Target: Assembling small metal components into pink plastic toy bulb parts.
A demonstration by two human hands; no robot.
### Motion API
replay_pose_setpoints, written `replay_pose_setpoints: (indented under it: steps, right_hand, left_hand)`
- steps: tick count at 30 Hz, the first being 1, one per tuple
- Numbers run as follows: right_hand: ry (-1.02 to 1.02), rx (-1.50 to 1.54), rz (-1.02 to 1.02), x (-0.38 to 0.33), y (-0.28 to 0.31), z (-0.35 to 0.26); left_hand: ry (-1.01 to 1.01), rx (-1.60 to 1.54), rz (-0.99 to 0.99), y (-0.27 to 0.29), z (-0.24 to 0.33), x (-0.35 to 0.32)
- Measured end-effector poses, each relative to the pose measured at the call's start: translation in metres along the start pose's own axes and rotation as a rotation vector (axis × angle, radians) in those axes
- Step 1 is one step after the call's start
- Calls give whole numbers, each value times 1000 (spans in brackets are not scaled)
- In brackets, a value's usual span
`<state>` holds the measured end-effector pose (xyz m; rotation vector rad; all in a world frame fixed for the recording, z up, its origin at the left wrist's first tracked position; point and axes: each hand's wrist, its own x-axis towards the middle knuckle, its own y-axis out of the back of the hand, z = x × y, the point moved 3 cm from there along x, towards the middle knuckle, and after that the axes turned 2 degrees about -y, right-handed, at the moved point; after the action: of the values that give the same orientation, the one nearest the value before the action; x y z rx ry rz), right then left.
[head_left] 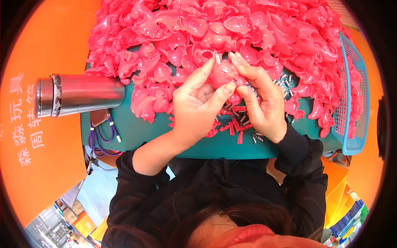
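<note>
Left hand (194, 103) and right hand (260, 99) both pinch a pink plastic shell (223, 72) mid-bench, small metal pin (218, 58) at its top; a loosened grip could drop the pin into the pink heap (264, 29)

White lettering (24, 120) on orange panel, left.

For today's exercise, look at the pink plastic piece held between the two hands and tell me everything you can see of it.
The rounded, glossy pink plastic piece looks like a moulded shell, similar to the many heaped behind it. It is held above the teal table top, gripped by the left hand with thumb across its front, and by the right hand from the other side. A small silver metal pin stands at its top edge. Fingers hide its lower part.
</note>
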<state>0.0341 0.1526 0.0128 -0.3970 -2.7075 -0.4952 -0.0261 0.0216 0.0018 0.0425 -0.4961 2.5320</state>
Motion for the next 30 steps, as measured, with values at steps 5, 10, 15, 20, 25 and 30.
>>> replay_pose_setpoints:
  steps: [5,10,15,20,25,30]
  right_hand:
    - [-26,56,17,-3,-3,1]
    - [-42,90,13,-2,-4,5]
    - [-48,1,-7,-2,-6,6]
    - [-23,-296,-143,0,-6,-2]
    - [-18,-244,-128,-1,-2,-3]
    - [42,-87,-134,0,11,-3]
  left_hand:
    - [12,67,11,-1,3,-5]
    - [19,39,59,-1,2,-4]
    - [152,-131,115,0,3,0]
    - [279,-300,124,2,-1,8]
    - [328,-419,-1,1,3,5]
    - [213,-298,-159,0,1,8]
